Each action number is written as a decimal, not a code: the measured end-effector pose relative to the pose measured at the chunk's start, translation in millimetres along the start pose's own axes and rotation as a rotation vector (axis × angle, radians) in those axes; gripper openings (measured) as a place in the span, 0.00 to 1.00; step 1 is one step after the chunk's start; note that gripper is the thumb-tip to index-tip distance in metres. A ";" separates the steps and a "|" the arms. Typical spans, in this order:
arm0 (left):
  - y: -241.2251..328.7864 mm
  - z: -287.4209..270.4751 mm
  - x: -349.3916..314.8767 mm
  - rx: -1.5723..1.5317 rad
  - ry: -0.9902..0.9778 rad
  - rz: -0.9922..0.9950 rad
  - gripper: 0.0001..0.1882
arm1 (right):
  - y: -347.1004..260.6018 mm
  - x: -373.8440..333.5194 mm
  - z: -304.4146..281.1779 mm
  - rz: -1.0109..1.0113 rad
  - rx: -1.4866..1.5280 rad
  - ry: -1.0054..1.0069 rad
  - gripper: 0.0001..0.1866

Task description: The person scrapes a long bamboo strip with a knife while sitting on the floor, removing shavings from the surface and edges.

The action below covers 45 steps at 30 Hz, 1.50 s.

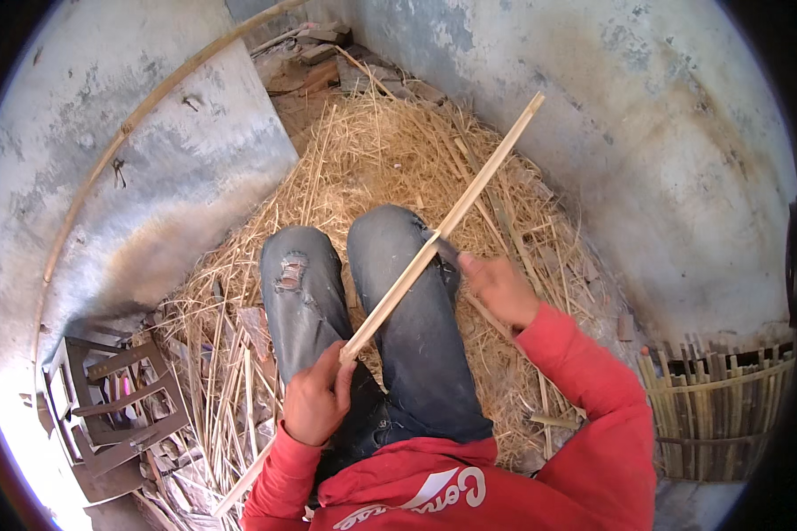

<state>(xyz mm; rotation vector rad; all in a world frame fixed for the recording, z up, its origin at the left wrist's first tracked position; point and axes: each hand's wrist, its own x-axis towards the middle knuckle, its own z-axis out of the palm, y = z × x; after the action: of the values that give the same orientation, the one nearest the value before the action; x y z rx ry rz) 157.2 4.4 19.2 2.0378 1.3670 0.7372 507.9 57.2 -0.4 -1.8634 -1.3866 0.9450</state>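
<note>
hands, head view: left hand (317,398) closed around a long pale strip (394,294), thumb along its edge; right hand (503,288) clenched on a tool with a dark blade (448,253), grip hidden by the fingers.
strip: slants across the right thigh, upper end above the straw, lower end past the left sleeve; blade against it near the right knee.
straw and shavings (372,159): heaped over the floor ahead and around the legs.
loose sticks (230,380): scattered to the left of the legs.
wooden frame (87,411): dark, slatted, at far left.
slatted basket (717,411): at far right, near the wall.
bent pole (124,129): curves along the left wall.
rubble (314,55): in the far corner.
obstruction: jeans (425,354) and forearms cover part of the floor; left knee torn.
writing: white lettering on the red sweatshirt (398,491), partly folded.
</note>
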 end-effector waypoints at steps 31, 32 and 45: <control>16.5 12.6 25.4 0.083 -0.005 0.002 0.08 | -71.6 -17.4 3.6 -0.305 0.215 0.173 0.11; 14.3 15.0 24.9 0.107 -0.008 0.007 0.08 | -74.1 -16.8 3.7 -0.310 0.180 0.165 0.09; 15.0 44.0 54.1 -0.020 0.088 0.009 0.08 | -74.0 -123.6 65.4 -0.193 0.359 0.088 0.09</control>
<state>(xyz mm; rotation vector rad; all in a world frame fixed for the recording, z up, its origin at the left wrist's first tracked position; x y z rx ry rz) 215.5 43.6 6.8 2.0184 1.3934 0.8503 391.3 -39.1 46.1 -1.4595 -1.2257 0.9321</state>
